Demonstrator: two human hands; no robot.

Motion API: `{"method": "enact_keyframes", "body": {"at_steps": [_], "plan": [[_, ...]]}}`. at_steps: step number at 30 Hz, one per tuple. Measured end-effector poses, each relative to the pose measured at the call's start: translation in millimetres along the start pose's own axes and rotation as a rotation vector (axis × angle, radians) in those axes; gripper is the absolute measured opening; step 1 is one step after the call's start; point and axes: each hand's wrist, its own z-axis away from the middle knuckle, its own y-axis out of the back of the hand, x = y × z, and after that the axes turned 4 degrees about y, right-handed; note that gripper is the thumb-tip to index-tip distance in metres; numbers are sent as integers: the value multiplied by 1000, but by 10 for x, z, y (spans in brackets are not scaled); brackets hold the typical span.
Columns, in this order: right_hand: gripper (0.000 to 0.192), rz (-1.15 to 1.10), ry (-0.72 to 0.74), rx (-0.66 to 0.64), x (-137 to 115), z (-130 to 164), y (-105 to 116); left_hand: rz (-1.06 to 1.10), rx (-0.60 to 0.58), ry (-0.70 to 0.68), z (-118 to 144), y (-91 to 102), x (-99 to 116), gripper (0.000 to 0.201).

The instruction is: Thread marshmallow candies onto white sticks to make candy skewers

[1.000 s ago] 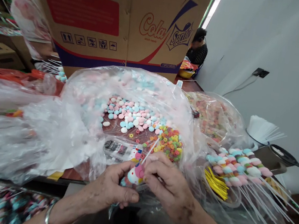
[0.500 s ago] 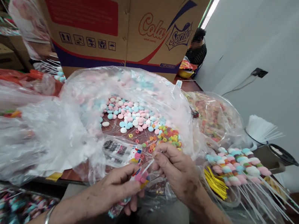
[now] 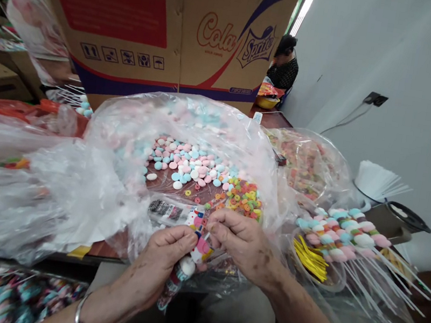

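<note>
My left hand (image 3: 166, 254) is closed around a printed clear candy bag (image 3: 176, 281), with a white marshmallow-like candy visible inside it. The bag hangs tilted, its lower end toward my lap. At the bag's upper end, the fingertips of my right hand (image 3: 239, 242) pinch a short white stick (image 3: 206, 235) that shows between the hands. Just behind them, a stack of flat printed bags (image 3: 169, 211) lies on the table. Beyond lie loose pink, blue and white candies (image 3: 198, 164) and small coloured candy rings (image 3: 244, 199).
Candy skewers (image 3: 345, 234) on white sticks lie at right, by a tub of yellow twist ties (image 3: 310, 258). White sticks (image 3: 379, 182) stand behind. A large cardboard box (image 3: 140, 18) blocks the back. Wrapped candies (image 3: 6, 292) fill the lower left. A person (image 3: 284, 66) sits beyond the box.
My right hand has moved slightly left and down to the bag's upper end, so less of the stick shows. My left hand has turned, exposing more of the bag and the white candy.
</note>
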Motion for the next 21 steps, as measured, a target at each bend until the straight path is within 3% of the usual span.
{"method": "enact_keyframes", "body": {"at_steps": [3, 6, 10, 15, 21], "plan": [[33, -151, 4, 164, 71, 33, -79, 8, 57, -48, -28, 0, -13, 40], [43, -244, -74, 171, 116, 73, -192, -111, 99, -147, -69, 31, -15, 35], [20, -27, -132, 180, 137, 116, -325, -190, 112, -275, -110, 70, -22, 28], [20, -172, -133, 246, 203, 133, -388, 30, -16, -174, -91, 78, -38, 33], [18, -421, -152, 277, 261, 118, -459, -42, 68, 6, -30, 84, -19, 41]]}}
